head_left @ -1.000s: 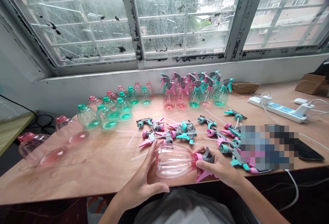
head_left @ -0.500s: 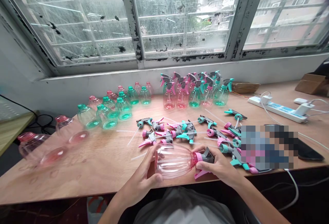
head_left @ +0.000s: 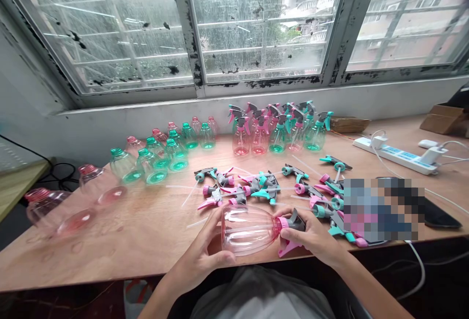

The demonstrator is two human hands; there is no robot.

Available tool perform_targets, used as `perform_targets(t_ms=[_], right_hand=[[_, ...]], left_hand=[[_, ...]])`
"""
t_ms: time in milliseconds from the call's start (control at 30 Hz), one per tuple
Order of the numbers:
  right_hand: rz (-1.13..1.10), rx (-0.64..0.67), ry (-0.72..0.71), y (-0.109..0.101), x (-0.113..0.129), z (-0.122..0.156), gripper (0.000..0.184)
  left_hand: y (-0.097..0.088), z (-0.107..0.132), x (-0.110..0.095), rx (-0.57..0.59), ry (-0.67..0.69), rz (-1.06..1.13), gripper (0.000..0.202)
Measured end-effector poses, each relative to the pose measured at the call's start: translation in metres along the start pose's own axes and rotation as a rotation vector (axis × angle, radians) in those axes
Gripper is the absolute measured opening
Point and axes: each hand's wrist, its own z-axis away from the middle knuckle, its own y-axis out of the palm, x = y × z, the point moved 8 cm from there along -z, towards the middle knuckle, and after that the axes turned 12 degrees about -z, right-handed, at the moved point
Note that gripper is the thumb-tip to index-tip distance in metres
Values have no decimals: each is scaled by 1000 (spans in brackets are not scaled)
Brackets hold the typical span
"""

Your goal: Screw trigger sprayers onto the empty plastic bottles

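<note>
A small hand-assembly workroom, by the look of it, though the view reaches too little past the bench (head_left: 146, 241) to say whether it sits within a home; open bottles (head_left: 179, 153) stand in rows, loose spray heads (head_left: 270, 187) lie heaped, and bottles with tops on (head_left: 260, 138) stand grouped below a barred, chipped window (head_left: 256, 26); a power strip (head_left: 395, 155) lies to the right.

Left grip (head_left: 204, 245) and right grip (head_left: 311, 237) are bare, as are left forearm (head_left: 166, 287) at seven o'clock and right forearm (head_left: 366, 284) towards five. At six, a grey garment (head_left: 252, 294), probably a shirt though blurred, softly creased, darker along its upper edge.
</note>
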Motion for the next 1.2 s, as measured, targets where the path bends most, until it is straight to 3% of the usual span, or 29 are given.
perform_targets(t_ms=[233, 600, 900, 1200], right_hand=[[56, 19, -36, 2, 5, -1, 33], [121, -16, -69, -5, 0, -1, 35], [6, 42, -40, 6, 5, 0, 30], [-34, -6, -20, 4, 5, 1, 32]], left_hand=[[1, 2, -11, 13, 32, -19, 94], [-5, -1, -11, -48, -130, -57, 95], [-6, 1, 5, -61, -93, -22, 92], [-6, 2, 3, -62, -28, -35, 91]])
